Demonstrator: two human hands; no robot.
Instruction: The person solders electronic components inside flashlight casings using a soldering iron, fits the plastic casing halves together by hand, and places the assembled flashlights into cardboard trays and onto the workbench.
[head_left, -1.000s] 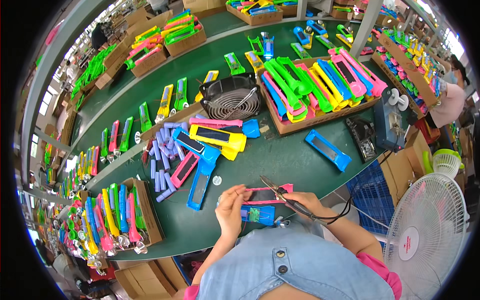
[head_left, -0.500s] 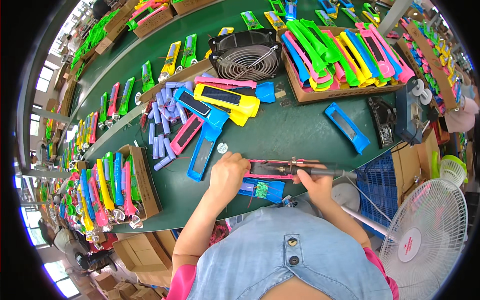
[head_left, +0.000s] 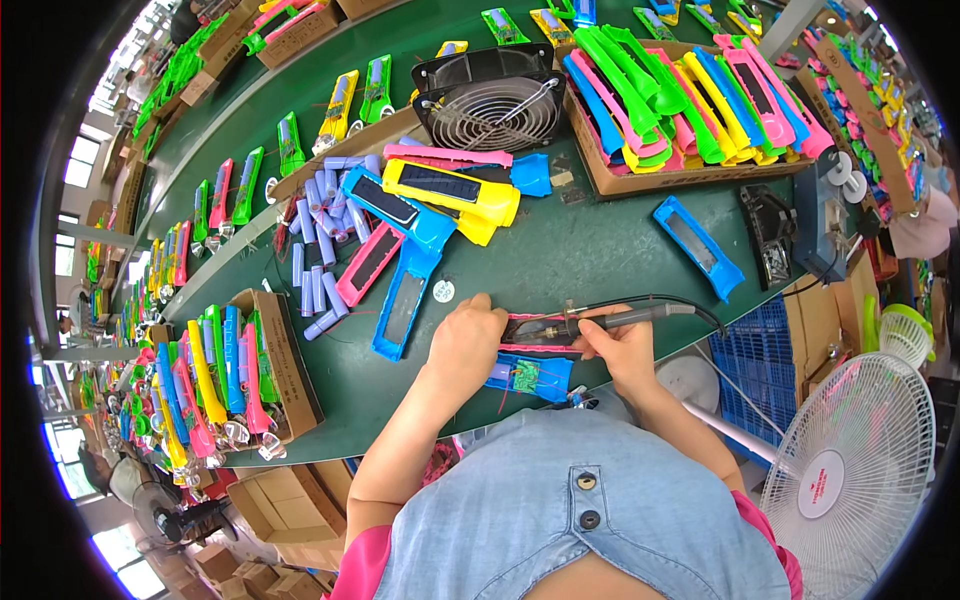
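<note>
My left hand [head_left: 466,335] is closed on the left end of a pink plastic casing [head_left: 545,348] with a dark inside, lying across the bench in front of me. A soldering iron [head_left: 640,315] with a black handle is in my right hand [head_left: 618,348], its fingers wrapped round the grip. The iron's front end points left over the casing; where exactly the tip touches I cannot tell. On my side of the pink casing lies a blue casing [head_left: 548,380] with a green circuit board [head_left: 525,376] and thin wires. My left hand hides the pink casing's left end.
Loose blue, yellow and pink casings [head_left: 455,190] and purple battery cells [head_left: 318,280] lie beyond my left hand. A black fan [head_left: 490,110] and a box of casings [head_left: 640,185] stand farther back. One blue casing [head_left: 697,245] lies right, near the soldering station [head_left: 815,235]. A white fan [head_left: 850,480] stands at right.
The soldering iron's handle has swung farther from my body and its cable now arcs above the bench to the right. My left hand keeps its hold on the pink casing.
</note>
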